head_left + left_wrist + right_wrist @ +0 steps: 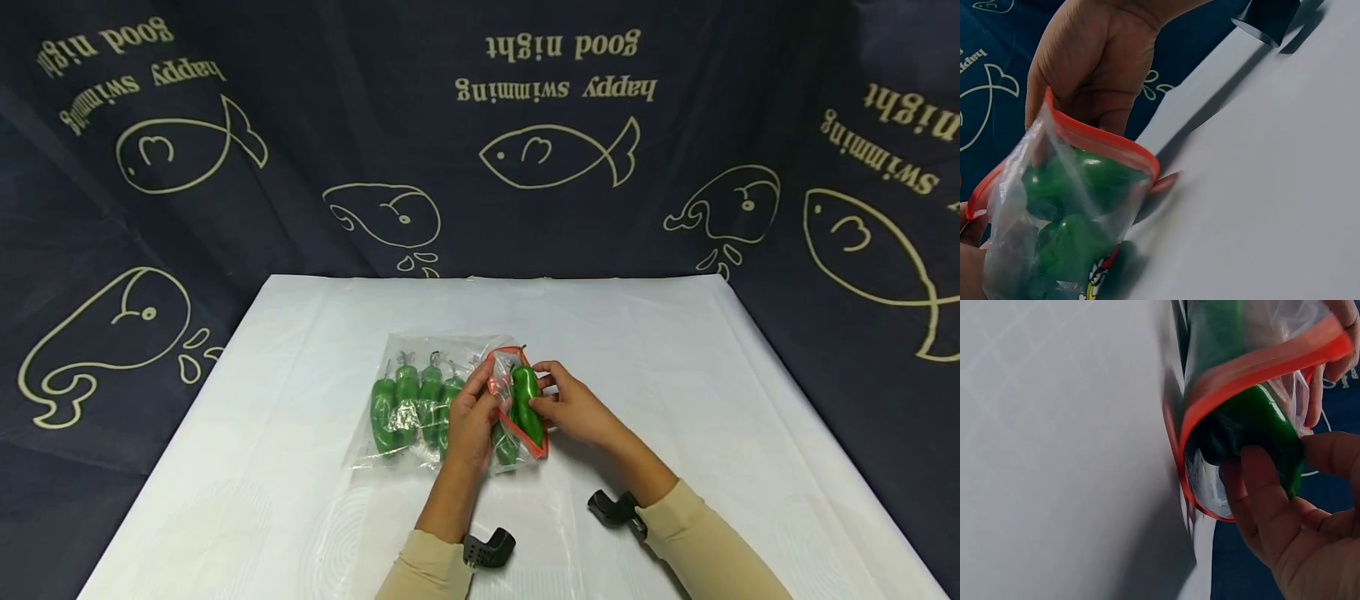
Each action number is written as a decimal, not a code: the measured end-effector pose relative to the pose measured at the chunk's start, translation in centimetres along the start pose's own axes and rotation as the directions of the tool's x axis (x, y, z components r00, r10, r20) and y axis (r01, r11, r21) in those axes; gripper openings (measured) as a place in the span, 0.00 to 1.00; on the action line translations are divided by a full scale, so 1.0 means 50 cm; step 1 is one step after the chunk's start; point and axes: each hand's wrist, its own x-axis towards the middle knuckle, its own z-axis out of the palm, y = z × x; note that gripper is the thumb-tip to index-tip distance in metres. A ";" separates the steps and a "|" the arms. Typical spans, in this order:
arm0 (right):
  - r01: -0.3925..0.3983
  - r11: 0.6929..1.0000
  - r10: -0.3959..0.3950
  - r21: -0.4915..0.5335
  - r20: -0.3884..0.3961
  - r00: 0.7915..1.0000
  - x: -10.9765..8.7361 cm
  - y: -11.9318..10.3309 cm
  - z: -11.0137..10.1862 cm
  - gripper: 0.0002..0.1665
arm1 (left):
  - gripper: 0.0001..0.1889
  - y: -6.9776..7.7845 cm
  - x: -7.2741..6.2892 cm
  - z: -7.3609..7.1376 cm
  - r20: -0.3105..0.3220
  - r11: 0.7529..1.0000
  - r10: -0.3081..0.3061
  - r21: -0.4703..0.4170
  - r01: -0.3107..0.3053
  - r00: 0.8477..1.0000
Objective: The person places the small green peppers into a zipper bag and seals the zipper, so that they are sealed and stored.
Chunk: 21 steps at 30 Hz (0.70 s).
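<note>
A clear plastic bag with a red zip edge [1104, 139] lies on the table, its mouth open toward the right. Several green peppers [383, 417] lie side by side inside it. My left hand [468, 425] holds the bag's mouth, with its fingers at the red-edged rim. In my right hand [576, 408] a glossy green pepper [528, 402] is gripped between thumb and fingers. That pepper sits in the bag's open mouth, its stem pointing away from me. From the right wrist view, the right hand's fingertips [1257, 469] reach inside the rim around the pepper.
A white cloth covers the table [675, 358]. Behind it and at both sides hangs a dark blue curtain [420, 117] with fish and whale drawings. Black camera mounts [489, 548] are worn on both wrists.
</note>
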 end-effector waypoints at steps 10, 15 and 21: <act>0.050 0.990 -0.051 -0.132 -0.001 0.999 -0.012 -0.010 0.006 0.31 | 0.36 -0.003 -0.003 -0.005 0.045 0.996 -0.033 0.081 0.029 0.998; 0.023 0.994 -0.023 -0.106 -0.003 1.000 -0.014 -0.007 0.006 0.31 | 0.35 -0.004 -0.001 -0.009 0.113 0.980 0.025 0.192 -0.047 0.993; 0.015 0.998 -0.015 -0.066 -0.004 1.000 -0.017 -0.005 0.005 0.31 | 0.36 -0.003 -0.002 -0.009 0.198 0.931 0.094 0.329 -0.157 0.976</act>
